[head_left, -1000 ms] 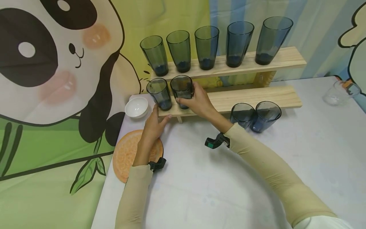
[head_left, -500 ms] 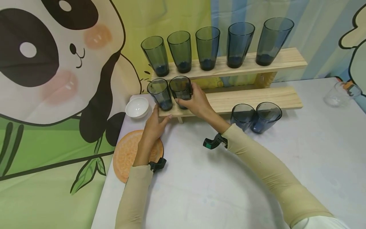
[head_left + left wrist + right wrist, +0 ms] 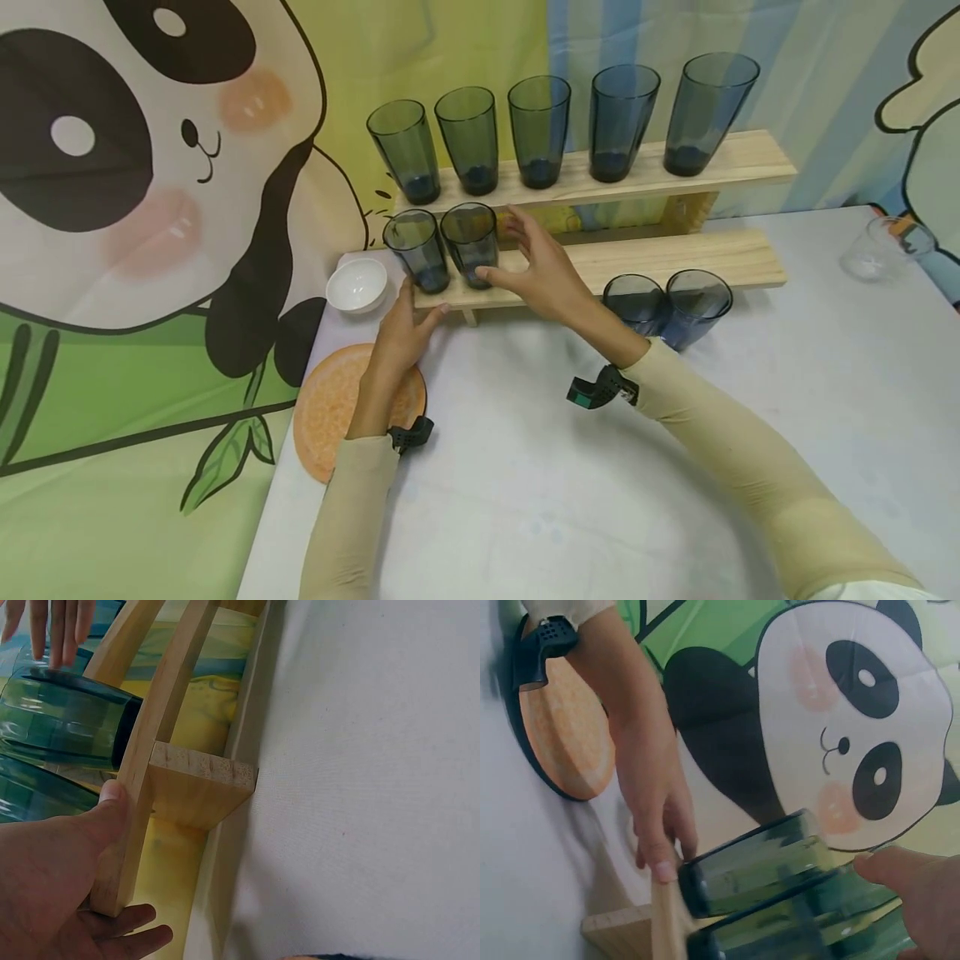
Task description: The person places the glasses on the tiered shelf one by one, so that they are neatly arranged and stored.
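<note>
My right hand point(image 3: 551, 279) is spread beside a smoky drinking glass point(image 3: 471, 237) on the lower board of a two-tier wooden shelf point(image 3: 697, 254). Its thumb is close to the glass's right side, and a gap shows between the palm and the glass. Immediately left stands a matching glass point(image 3: 417, 250). At the lower board's left end, my left hand point(image 3: 397, 337) grips the wood. The left wrist view shows its thumb point(image 3: 111, 796) against the board and the other fingers around the end. In the right wrist view both glasses stand side by side.
Several matching glasses point(image 3: 540, 129) line the upper board. Two more glasses point(image 3: 697, 308) stand on the table ahead of the shelf. A white bowl point(image 3: 357, 286) and an orange round mat point(image 3: 330, 408) lie left; a clear glass point(image 3: 870, 254) stands far right.
The right hand has let go of the second glass and moved slightly right, its fingers opening. That glass stays on the lower board beside the first. The left hand has kept its place.
</note>
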